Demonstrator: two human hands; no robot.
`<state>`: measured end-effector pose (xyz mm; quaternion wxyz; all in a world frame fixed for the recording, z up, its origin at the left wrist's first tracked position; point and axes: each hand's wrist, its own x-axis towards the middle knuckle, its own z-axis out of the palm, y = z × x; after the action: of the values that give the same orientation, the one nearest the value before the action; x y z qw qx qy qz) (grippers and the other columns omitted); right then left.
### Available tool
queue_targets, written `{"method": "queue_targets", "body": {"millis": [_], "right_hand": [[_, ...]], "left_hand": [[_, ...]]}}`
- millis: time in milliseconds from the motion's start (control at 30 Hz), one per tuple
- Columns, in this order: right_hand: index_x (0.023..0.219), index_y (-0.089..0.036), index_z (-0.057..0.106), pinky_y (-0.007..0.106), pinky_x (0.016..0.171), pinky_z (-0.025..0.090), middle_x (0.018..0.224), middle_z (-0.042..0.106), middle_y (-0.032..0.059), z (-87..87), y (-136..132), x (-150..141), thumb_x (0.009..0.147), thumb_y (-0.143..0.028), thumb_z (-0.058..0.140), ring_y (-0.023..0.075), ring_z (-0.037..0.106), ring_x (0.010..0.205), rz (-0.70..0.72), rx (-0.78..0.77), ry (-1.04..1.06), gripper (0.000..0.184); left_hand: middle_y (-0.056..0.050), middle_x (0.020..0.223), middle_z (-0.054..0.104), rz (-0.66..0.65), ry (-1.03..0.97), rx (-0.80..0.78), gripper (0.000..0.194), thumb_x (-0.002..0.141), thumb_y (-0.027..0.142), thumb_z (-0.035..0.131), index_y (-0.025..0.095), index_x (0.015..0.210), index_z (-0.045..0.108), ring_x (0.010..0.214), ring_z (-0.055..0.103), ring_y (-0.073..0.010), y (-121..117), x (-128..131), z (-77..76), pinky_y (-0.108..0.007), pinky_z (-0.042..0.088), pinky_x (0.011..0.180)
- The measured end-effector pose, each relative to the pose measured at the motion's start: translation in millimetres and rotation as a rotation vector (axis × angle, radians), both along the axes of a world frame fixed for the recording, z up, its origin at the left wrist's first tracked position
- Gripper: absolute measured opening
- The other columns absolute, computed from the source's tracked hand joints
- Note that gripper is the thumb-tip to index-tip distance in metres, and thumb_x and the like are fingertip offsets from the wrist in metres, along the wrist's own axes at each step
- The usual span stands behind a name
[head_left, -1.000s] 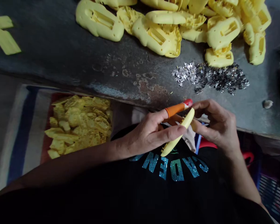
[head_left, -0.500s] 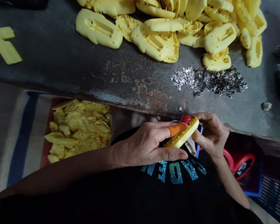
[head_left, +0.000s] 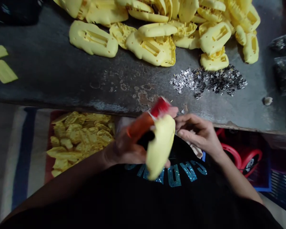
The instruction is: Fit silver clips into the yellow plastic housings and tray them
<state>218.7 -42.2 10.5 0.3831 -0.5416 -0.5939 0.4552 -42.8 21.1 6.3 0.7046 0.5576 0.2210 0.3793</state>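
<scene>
My left hand (head_left: 128,148), with an orange and red cot on its forefinger, grips a yellow plastic part (head_left: 160,147) held in front of my chest; both are smeared by motion. My right hand (head_left: 199,133) lies just to its right below the table edge, fingers curled loosely and apart from the part, nothing visible in them. A heap of small shiny metal pieces (head_left: 207,81) lies on the dark metal table (head_left: 62,82) above my right hand. Behind it is a pile of yellow plastic parts (head_left: 157,38).
A red bin of yellow plastic scraps (head_left: 79,136) sits under the table at the left. Flat yellow strips (head_left: 1,65) lie at the table's far left. Red and blue containers (head_left: 250,162) stand at the lower right. Dark bags (head_left: 284,66) rest at the table's right edge.
My left hand has swung the yellow part leftward and turned its broad face up. My right hand has let go of it and stayed near the table edge.
</scene>
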Motion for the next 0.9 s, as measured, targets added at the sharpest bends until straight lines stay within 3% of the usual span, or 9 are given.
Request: {"method": "queue_targets", "body": {"millis": [100,167,300,433,533,633,733,900], "right_hand": [[0.113,-0.028,0.084,0.04,0.083,0.047,0.105,0.084,0.0055,3.5,11,25,0.11,-0.036,0.076,0.0235,0.071,0.094,-0.082,0.382,-0.71,0.011],[0.11,-0.028,0.084,0.042,0.085,0.041,0.103,0.084,0.0045,3.0,19,34,0.112,-0.033,0.073,0.0244,0.067,0.094,-0.034,0.553,-1.009,0.011],[0.105,-0.026,0.08,0.042,0.087,0.038,0.098,0.081,0.002,-1.0,31,34,0.113,-0.029,0.072,0.0238,0.062,0.092,0.092,0.717,-1.15,0.012],[0.094,-0.024,0.075,0.042,0.084,0.037,0.089,0.076,0.0032,-4.2,37,32,0.112,-0.023,0.067,0.0247,0.058,0.088,0.129,0.726,-1.217,0.02],[0.089,-0.025,0.072,0.042,0.08,0.039,0.082,0.07,0.0032,-3.7,40,34,0.107,-0.022,0.068,0.0246,0.059,0.083,0.056,0.669,-1.101,0.018],[0.09,-0.026,0.07,0.039,0.075,0.045,0.084,0.07,0.0017,6.0,37,35,0.103,-0.022,0.07,0.0221,0.062,0.08,-0.034,0.479,-0.618,0.014],[0.091,-0.028,0.071,0.037,0.073,0.049,0.084,0.07,0.0005,23.5,31,32,0.106,-0.034,0.074,0.0203,0.062,0.077,-0.056,0.268,-0.199,0.017],[0.088,-0.027,0.072,0.037,0.073,0.053,0.085,0.074,0.001,45.1,28,27,0.106,-0.041,0.077,0.0196,0.066,0.078,0.046,0.19,-0.12,0.024]], "left_hand": [[-0.009,0.162,0.073,0.102,-0.127,-0.06,0.089,0.077,0.042,0.108,0.04,0.158,0.07,0.154,0.068,-0.0411,0,3,-3.0,-0.056,0.066,0.116],[-0.008,0.159,0.075,0.181,-0.183,-0.175,0.079,0.085,0.055,0.101,0.038,0.156,0.07,0.158,0.063,-0.0423,0,8,-6.0,-0.05,0.071,0.107],[-0.007,0.144,0.079,0.165,-0.21,-0.403,0.07,0.086,0.061,0.099,0.031,0.145,0.076,0.137,0.075,-0.0368,-2,17,-3.6,-0.046,0.075,0.097],[-0.009,0.142,0.08,0.088,-0.219,-0.546,0.074,0.089,0.069,0.094,0.029,0.148,0.072,0.126,0.079,-0.0333,-7,23,2.4,-0.046,0.075,0.097],[-0.015,0.144,0.08,0.027,-0.161,-0.645,0.082,0.096,0.076,0.082,0.026,0.158,0.065,0.134,0.077,-0.0384,-11,27,1.4,-0.05,0.072,0.102],[-0.02,0.145,0.081,-0.046,-0.134,-0.733,0.084,0.099,0.078,0.077,0.023,0.161,0.063,0.136,0.078,-0.0415,-13,32,-2.8,-0.053,0.071,0.104],[-0.022,0.146,0.081,-0.106,-0.114,-0.769,0.083,0.1,0.077,0.075,0.022,0.162,0.064,0.136,0.079,-0.0415,-12,38,-5.6,-0.05,0.072,0.102],[-0.013,0.143,0.084,-0.234,-0.15,-0.713,0.076,0.105,0.075,0.068,0.022,0.159,0.067,0.136,0.079,-0.0381,-12,48,-2.5,-0.04,0.073,0.095]]}}
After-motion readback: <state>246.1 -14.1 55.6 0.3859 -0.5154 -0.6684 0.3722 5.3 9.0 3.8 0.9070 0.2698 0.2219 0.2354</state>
